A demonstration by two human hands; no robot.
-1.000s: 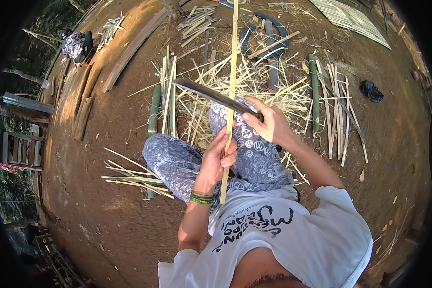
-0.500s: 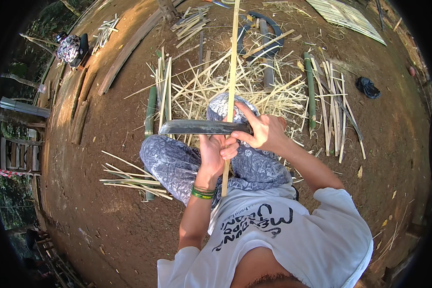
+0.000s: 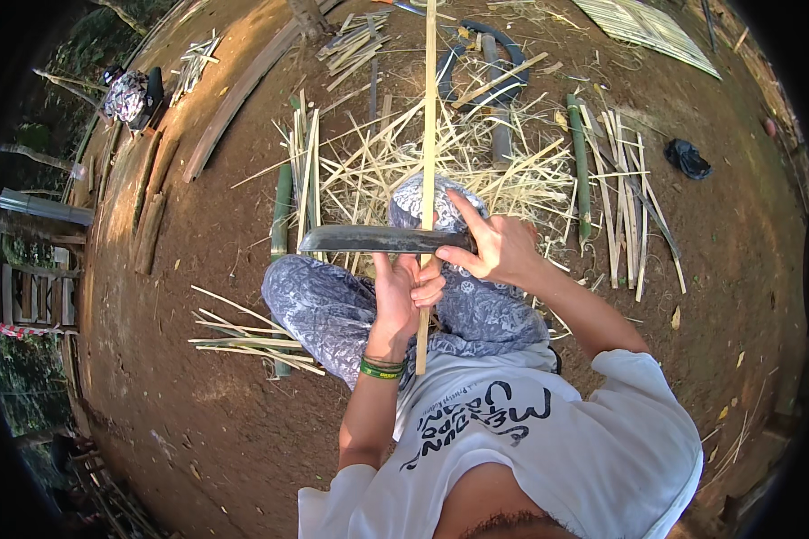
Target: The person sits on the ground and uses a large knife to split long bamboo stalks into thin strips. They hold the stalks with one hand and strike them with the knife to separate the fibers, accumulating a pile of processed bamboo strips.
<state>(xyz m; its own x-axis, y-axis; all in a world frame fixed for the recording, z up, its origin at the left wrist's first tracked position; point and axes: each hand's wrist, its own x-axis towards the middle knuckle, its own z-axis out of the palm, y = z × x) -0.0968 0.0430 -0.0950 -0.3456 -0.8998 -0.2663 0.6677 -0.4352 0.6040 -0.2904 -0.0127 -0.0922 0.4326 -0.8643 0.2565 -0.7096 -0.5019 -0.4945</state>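
Note:
My left hand [image 3: 401,295] is closed round a long pale bamboo strip [image 3: 430,117]. The strip runs lengthwise from my lap to beyond my knees. My right hand [image 3: 502,250] grips a machete [image 3: 360,239] near its handle, with the index finger stretched forward. The dark blade lies crosswise against the strip, just beyond my left fingers, its tip pointing left. The handle is mostly hidden inside my right hand. Both hands are above my bent legs in patterned grey-blue trousers [image 3: 319,301].
Pale shavings [image 3: 368,175] heap up beyond my knees. Bundles of strips [image 3: 634,202] lie right, and shorter strips [image 3: 247,331] left. Green bamboo poles [image 3: 579,171] flank the heap. A black ring [image 3: 518,85] lies beyond it. Another person [image 3: 133,94] sits far left.
The bamboo strip has slid slightly toward me, its near end now lower over my lap, and its far end has tilted a little left. Both hands keep their hold.

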